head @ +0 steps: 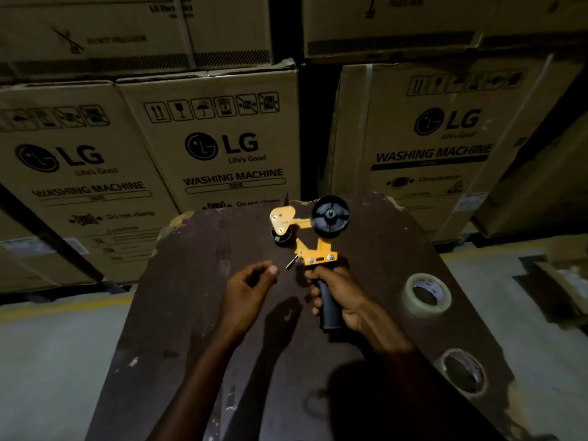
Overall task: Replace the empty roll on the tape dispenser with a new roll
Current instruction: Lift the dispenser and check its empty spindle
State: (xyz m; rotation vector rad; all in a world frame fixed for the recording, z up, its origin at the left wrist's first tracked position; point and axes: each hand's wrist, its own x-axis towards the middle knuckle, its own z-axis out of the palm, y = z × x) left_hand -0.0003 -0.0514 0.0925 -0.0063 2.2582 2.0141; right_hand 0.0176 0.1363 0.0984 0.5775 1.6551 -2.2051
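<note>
Gripping the tape dispenser (307, 235) by its handle, hub bare, the right hand (342, 294) waits while the left hand (251, 283), loosely curled and empty, must likely fetch the new roll (426, 292) at right.

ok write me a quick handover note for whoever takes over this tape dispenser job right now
Right hand: gripping the tape dispenser by its black handle, held upright over the dark table.
Left hand: empty, fingers loosely curled just left of the handle.
Dispenser hub: bare, no roll on it.
New tape roll: flat on the table, to the right of the dispenser.
Empty core: flat on the table, nearer the right edge.
Done: old roll appears to be off.
Left: pick up the new roll, seat it on the hub, thread the tape.
</note>
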